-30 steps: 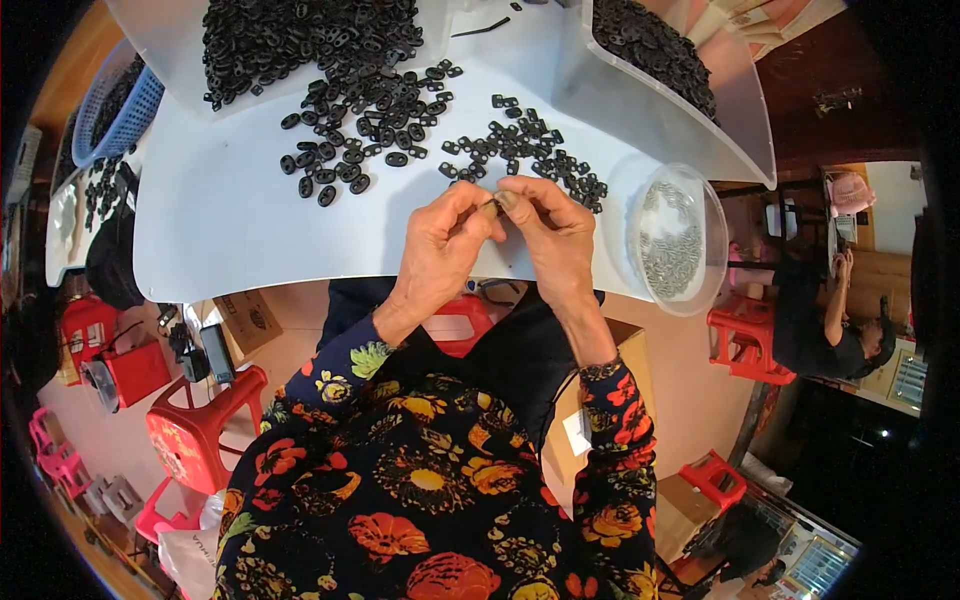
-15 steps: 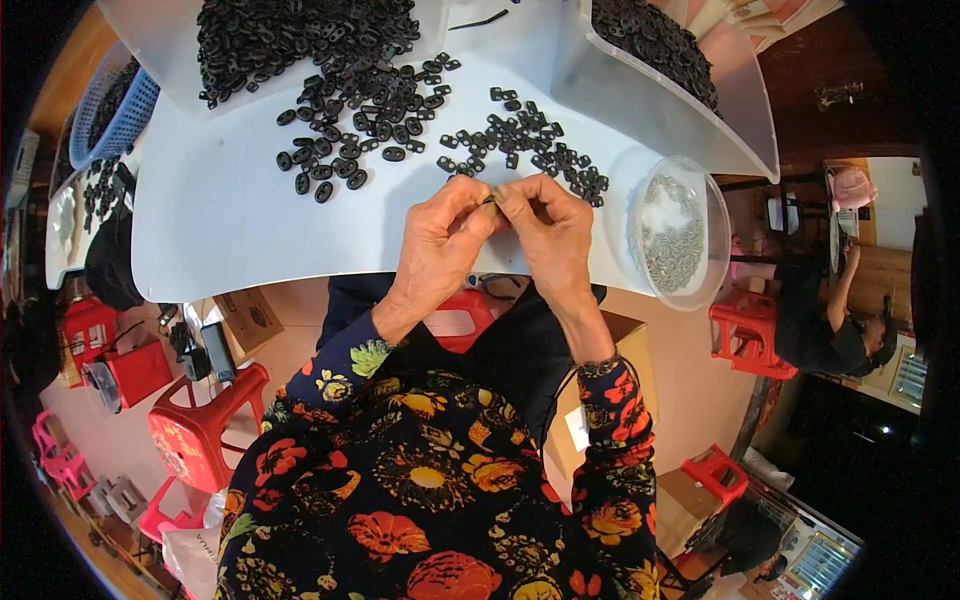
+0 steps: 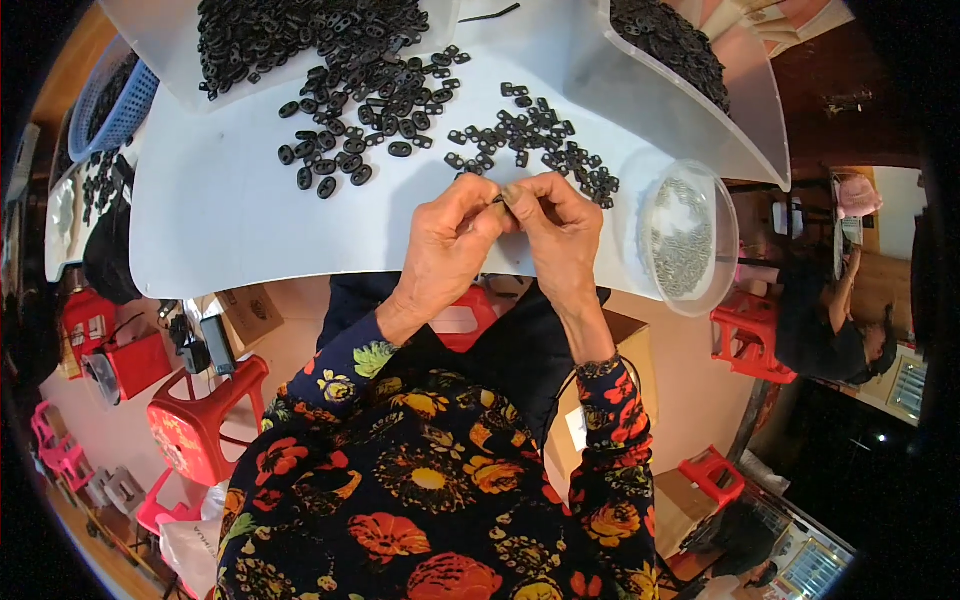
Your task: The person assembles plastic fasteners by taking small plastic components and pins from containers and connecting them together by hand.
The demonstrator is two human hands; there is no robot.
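My left hand (image 3: 450, 238) and my right hand (image 3: 556, 232) meet fingertip to fingertip over the near part of the white table (image 3: 220, 225). Pinched between them is a small black plastic piece (image 3: 499, 199), mostly hidden by the fingers. Just beyond my hands lies a loose spread of small black two-holed pieces (image 3: 535, 135). Farther left, a bigger heap of black oval two-holed pieces (image 3: 375, 110) spills over the table. To the right of my right hand stands a round clear tub (image 3: 690, 240) with many tiny silvery pins or springs in it.
A translucent bin (image 3: 170, 70) full of black pieces stands at the far left, another translucent bin (image 3: 680, 115) at the far right. A thin black strip (image 3: 490, 13) lies between them. A blue basket (image 3: 115, 110) and red stool (image 3: 200, 420) are left; another person (image 3: 830, 320) sits right.
The table and everything on it have shifted slightly in the view. My hands keep their fingertips together on the small black piece, with only a slight turn of the fingers.
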